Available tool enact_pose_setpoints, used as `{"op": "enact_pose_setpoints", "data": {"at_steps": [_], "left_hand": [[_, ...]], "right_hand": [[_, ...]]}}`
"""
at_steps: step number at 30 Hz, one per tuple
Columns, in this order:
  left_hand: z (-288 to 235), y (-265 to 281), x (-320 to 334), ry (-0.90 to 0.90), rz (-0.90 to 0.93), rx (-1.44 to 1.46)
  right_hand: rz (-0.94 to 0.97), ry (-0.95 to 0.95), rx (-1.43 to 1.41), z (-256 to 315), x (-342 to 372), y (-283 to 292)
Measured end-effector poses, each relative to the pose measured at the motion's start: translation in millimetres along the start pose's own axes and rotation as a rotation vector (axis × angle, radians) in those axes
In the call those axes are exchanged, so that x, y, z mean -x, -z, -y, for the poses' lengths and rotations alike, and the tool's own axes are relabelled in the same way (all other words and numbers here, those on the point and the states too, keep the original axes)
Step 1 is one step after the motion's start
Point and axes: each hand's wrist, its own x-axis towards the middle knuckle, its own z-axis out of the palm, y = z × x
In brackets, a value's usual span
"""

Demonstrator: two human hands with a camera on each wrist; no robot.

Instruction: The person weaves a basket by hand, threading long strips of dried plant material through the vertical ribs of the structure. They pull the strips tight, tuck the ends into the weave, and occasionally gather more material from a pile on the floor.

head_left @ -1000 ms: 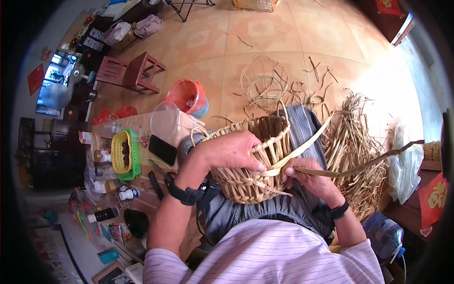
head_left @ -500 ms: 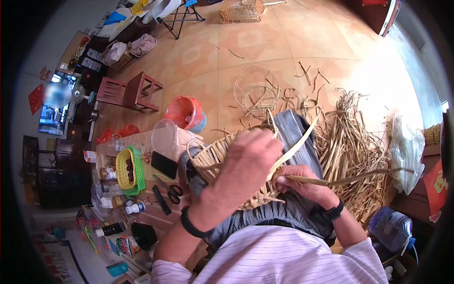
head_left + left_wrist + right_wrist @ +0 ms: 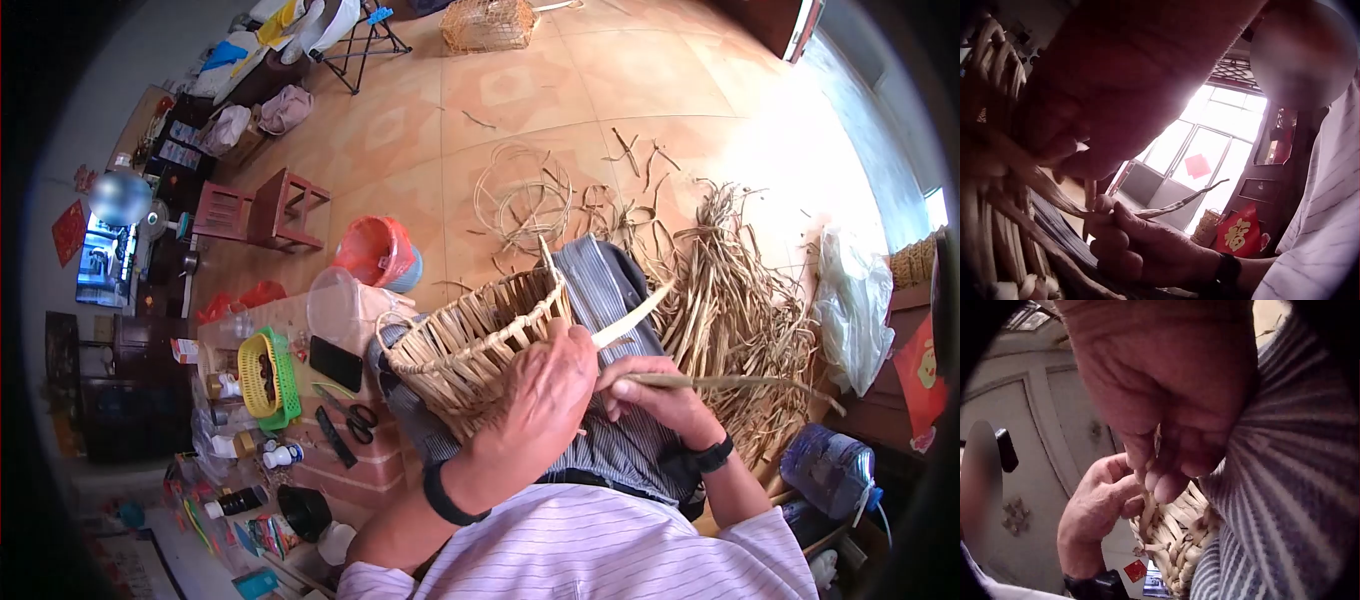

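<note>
A woven basket [image 3: 480,335] of straw-coloured strips, with a small loop handle at each end, lies tilted on the person's lap. The left hand [image 3: 550,385] is bent over its near right side, fingers curled at a pale flat strip [image 3: 632,318] whose free end sticks out to the right. Close beside it, the right hand [image 3: 655,400] pinches a brownish-green plant strand [image 3: 735,382] between thumb and fingers. In the right wrist view, the fingertips of the left hand [image 3: 1094,500] and the right hand [image 3: 1172,444] meet just above the woven basket [image 3: 1179,544].
A big bundle of dried strands [image 3: 725,270] lies on the floor to the right, near a clear plastic bag [image 3: 850,310]. On the left bench are scissors [image 3: 358,425], a phone [image 3: 335,363] and a yellow-green basket [image 3: 268,378]. A red-lined bucket [image 3: 385,260] stands beyond.
The left hand has come off the basket's rim, lifted, and moved right and down toward the right hand. The pale strip's visible end is shorter, and the brown strand hangs lower.
</note>
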Motion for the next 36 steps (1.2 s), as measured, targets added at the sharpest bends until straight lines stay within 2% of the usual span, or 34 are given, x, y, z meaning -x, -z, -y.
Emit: {"op": "enact_pose_setpoints", "data": {"at_steps": [3,4,6,7,10,11,14,15,20,22,26,28,29,30,34,36], "left_hand": [[-5.9,2.8,14.2,0.074,-0.064,0.078],[-8.7,3.5,20.2,0.067,-0.072,0.102],[-11.7,3.0,31.9,0.050,-0.087,0.147],[-9.4,0.8,37.8,0.030,-0.091,0.146],[6.0,-1.9,56.7,-0.078,-0.140,0.276],[12.7,-4.5,63.7,-0.086,-0.152,0.302],[25.8,-7.8,78.7,-0.138,-0.195,0.263],[29.9,-10.1,81.9,-0.170,-0.198,0.245],[45.6,-18.0,95.4,-0.293,-0.224,0.235],[50.7,-20.6,100.0,-0.295,-0.251,0.271],[49.1,-23.0,103.6,-0.252,-0.319,0.265],[38.1,-17.8,104.7,-0.134,-0.282,0.238],[33.2,-16.4,104.8,-0.076,-0.263,0.224],[30.9,-17.6,104.8,-0.059,-0.260,0.195],[22.0,-21.3,104.1,0.021,-0.237,0.093],[17.2,-20.2,103.0,0.058,-0.211,0.050]], "right_hand": [[-0.153,0.090,-0.135,-16.4,0.1,6.5],[-0.189,0.031,-0.171,-14.1,0.4,8.8],[-0.234,0.050,-0.274,-17.7,-4.8,11.2],[-0.204,0.081,-0.329,-18.7,-7.7,12.6],[-0.309,0.067,-0.405,-19.6,-15.4,7.4],[-0.275,0.051,-0.463,-23.6,-15.2,15.6],[-0.256,0.198,-0.522,-23.5,-22.2,15.5],[-0.304,0.217,-0.526,-21.0,-23.8,14.2],[-0.329,0.218,-0.576,-19.8,-37.0,44.2],[-0.452,0.145,-0.580,-19.0,-39.9,51.4],[-0.565,0.155,-0.469,-13.9,-50.5,67.1],[-0.614,0.197,-0.473,-8.0,-50.7,83.8],[-0.576,0.237,-0.466,-3.2,-51.4,87.3],[-0.632,0.258,-0.410,-0.4,-50.3,88.2],[-0.670,0.243,0.281,28.3,-43.8,52.5],[-0.596,0.179,0.503,35.1,-38.7,32.6]]}}
